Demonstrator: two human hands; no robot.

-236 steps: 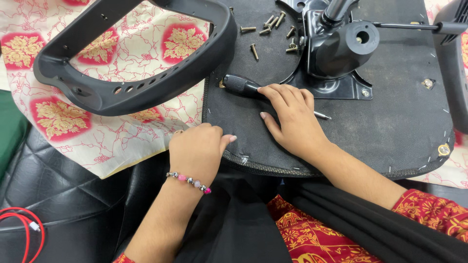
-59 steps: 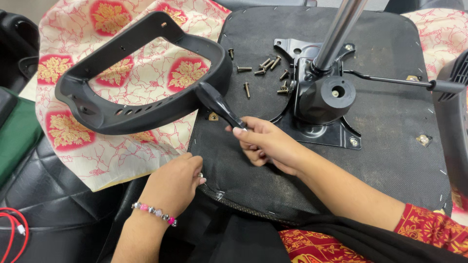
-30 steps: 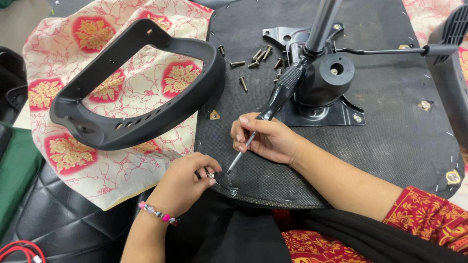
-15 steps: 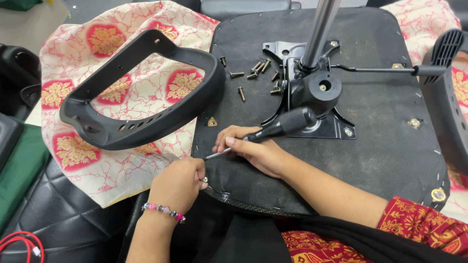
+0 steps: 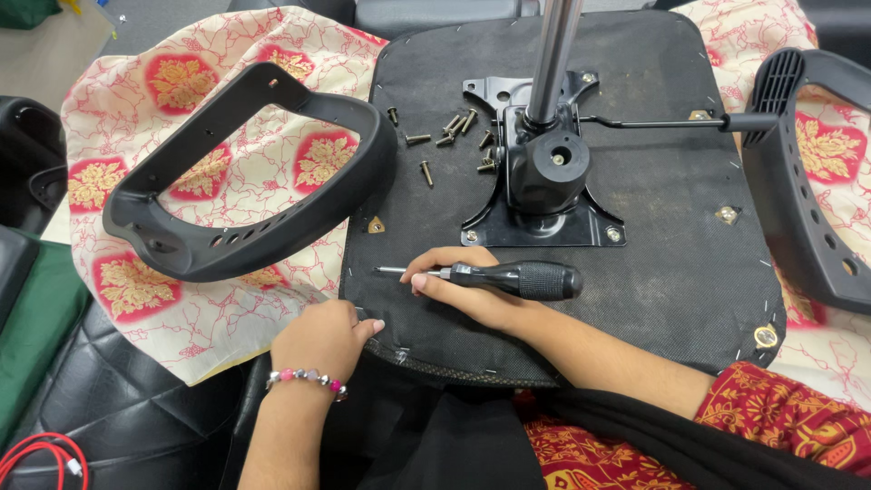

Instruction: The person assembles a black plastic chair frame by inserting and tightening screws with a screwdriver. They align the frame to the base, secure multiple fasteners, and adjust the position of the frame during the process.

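Observation:
An upturned office chair seat (image 5: 653, 227) lies before me, its black fabric underside facing up. A black metal mechanism plate (image 5: 543, 195) with a chrome gas cylinder (image 5: 553, 54) is fixed at its middle. My right hand (image 5: 458, 290) holds a black-handled screwdriver (image 5: 513, 279) lying almost flat, its tip pointing left over the seat's near left part. My left hand (image 5: 327, 336), with a beaded bracelet, rests on the seat's front left edge. Several loose screws (image 5: 449, 136) lie on the seat left of the mechanism.
A black armrest loop (image 5: 245, 181) lies on a cream and red patterned cloth (image 5: 181, 100) to the left. A second armrest (image 5: 807, 181) sits at the right edge. A thin lever (image 5: 662, 121) sticks out right from the mechanism. Red cable (image 5: 36, 458) lies at the bottom left.
My right hand picked up the screwdriver from the seat, swung it round and lowered it until it lies nearly flat with the tip pointing left. The left hand stayed at the seat's edge.

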